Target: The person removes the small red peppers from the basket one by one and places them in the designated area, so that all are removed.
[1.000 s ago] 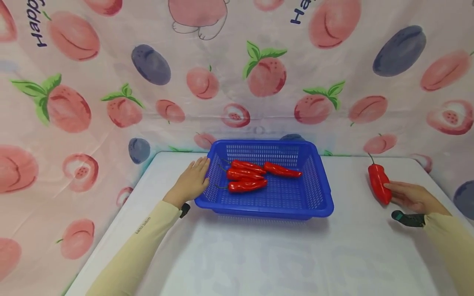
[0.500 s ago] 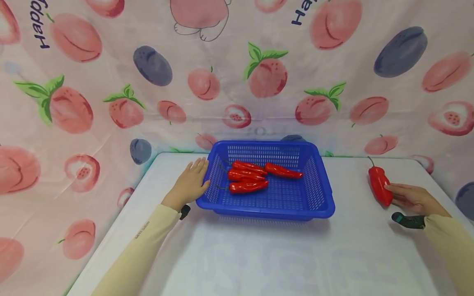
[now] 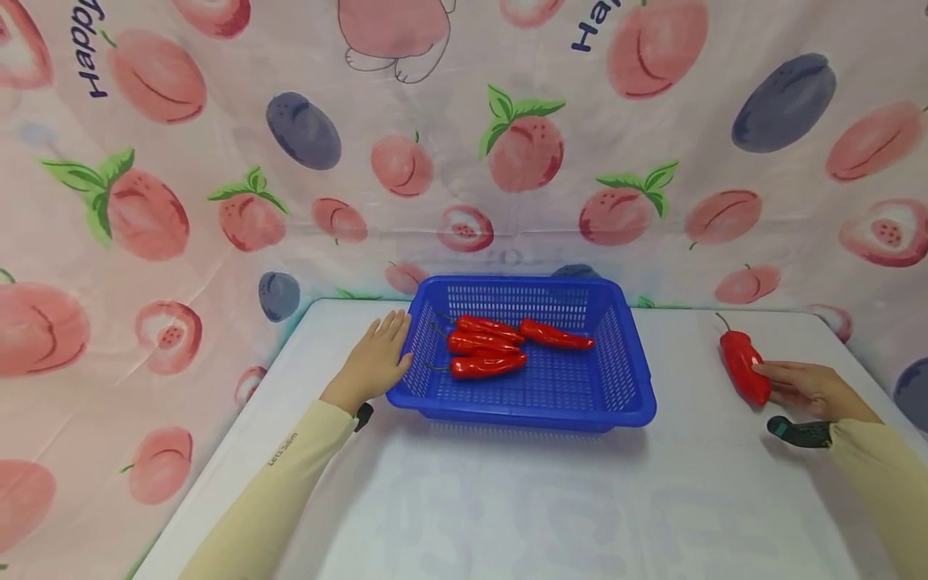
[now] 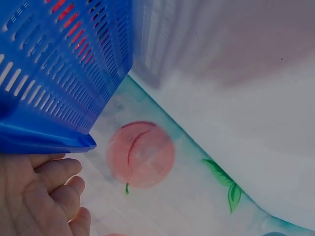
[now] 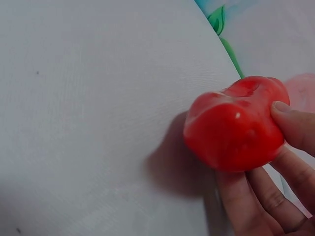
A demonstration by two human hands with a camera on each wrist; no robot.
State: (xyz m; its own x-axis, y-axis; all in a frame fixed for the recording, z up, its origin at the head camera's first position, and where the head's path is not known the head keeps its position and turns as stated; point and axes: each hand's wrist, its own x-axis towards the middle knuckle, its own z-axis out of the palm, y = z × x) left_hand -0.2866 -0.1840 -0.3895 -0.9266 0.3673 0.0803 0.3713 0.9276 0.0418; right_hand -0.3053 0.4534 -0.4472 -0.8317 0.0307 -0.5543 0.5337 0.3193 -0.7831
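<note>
At the right of the head view, my right hand (image 3: 808,388) pinches a red chili pepper (image 3: 743,369) between thumb and fingers. Its stem points to the back of the table. In the right wrist view the thumb presses the side of the pepper (image 5: 238,128), with the other fingers below it. My left hand (image 3: 371,358) rests against the left rim of a blue plastic basket (image 3: 522,415), its fingers fairly straight. From the left wrist, the fingertips (image 4: 64,172) lie right at the edge of the basket rim. Several red peppers (image 3: 487,365) lie inside, mostly toward its left side.
The basket stands near the back of a white table (image 3: 522,507). A peach-print cloth (image 3: 449,161) hangs behind and at the sides. Dark wrist straps (image 3: 801,431) sit below both hands.
The pepper in my right hand has dipped slightly at its stem end. My left hand stays at the basket rim, and the head view has shifted a little.
</note>
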